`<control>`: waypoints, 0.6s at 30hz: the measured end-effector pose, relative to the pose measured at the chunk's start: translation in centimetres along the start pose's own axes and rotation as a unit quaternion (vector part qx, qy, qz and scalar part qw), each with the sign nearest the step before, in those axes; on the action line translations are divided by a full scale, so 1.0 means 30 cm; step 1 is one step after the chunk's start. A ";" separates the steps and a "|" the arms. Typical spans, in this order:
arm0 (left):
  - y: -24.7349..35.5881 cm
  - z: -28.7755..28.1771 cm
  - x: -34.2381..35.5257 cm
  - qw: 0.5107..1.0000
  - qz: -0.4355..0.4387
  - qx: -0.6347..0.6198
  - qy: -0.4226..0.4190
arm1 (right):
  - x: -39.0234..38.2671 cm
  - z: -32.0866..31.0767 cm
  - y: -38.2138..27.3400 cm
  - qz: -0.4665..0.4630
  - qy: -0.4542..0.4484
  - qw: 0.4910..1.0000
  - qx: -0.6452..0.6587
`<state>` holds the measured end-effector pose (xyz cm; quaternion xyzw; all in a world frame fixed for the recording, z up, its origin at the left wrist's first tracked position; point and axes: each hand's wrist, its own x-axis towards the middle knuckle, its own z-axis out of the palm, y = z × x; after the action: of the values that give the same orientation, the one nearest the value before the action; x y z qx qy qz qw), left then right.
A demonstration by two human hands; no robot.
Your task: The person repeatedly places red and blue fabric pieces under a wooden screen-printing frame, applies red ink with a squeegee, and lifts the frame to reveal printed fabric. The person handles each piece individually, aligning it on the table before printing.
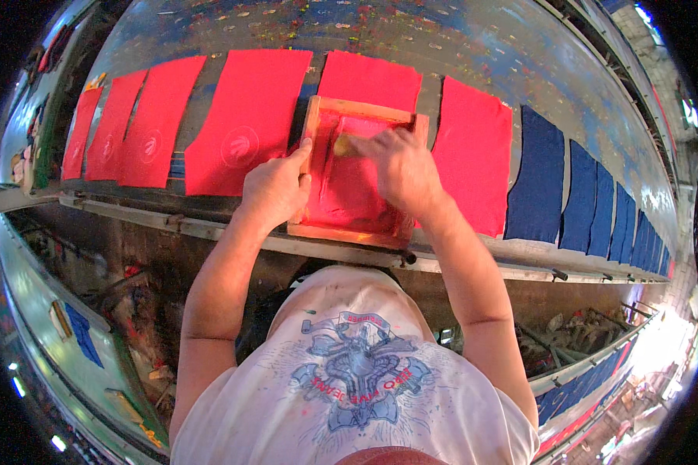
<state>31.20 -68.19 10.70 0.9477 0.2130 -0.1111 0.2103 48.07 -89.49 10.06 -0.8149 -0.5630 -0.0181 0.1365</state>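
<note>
A wooden-framed printing screen (364, 108) with a red-stained mesh lies over a red fabric panel (371, 76) at the table's near edge. My left hand (274, 188) is closed on the left bar of that frame, thumb along the wood. Inside the frame, my right hand (408, 169) is closed round a squeegee, of which a small yellowish part (345, 145) shows past the fingers; the rest is hidden. To the left, another red panel (248, 101) bears a pale round print. A red panel without a visible print (473, 155) lies to the right.
More printed red panels (153, 116) continue leftward. Several navy panels (537, 174) run in a row to the right. The long table (442, 35) is speckled with paint, and its near rail (209, 227) passes in front of me. Other tables (77, 372) stand behind on both sides.
</note>
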 end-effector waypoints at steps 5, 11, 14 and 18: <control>-0.004 0.058 -0.002 0.996 0.028 -0.021 0.088 | -0.189 -0.030 -0.202 -0.014 -0.031 0.997 0.064; -0.031 0.139 0.010 0.984 0.054 -0.076 0.150 | -0.280 -0.041 -0.301 -0.016 -0.033 0.996 0.075; -0.045 0.161 0.016 0.974 0.026 -0.126 0.189 | -0.269 -0.056 -0.295 -0.012 -0.048 0.990 0.134; -0.066 0.197 0.015 0.949 0.048 -0.231 0.207 | -0.174 -0.098 -0.175 0.027 0.030 0.987 0.158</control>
<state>29.99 -69.03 4.63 0.8843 0.2260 0.1497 0.3802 41.68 -93.23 12.99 -0.7969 -0.5324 0.0503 0.2809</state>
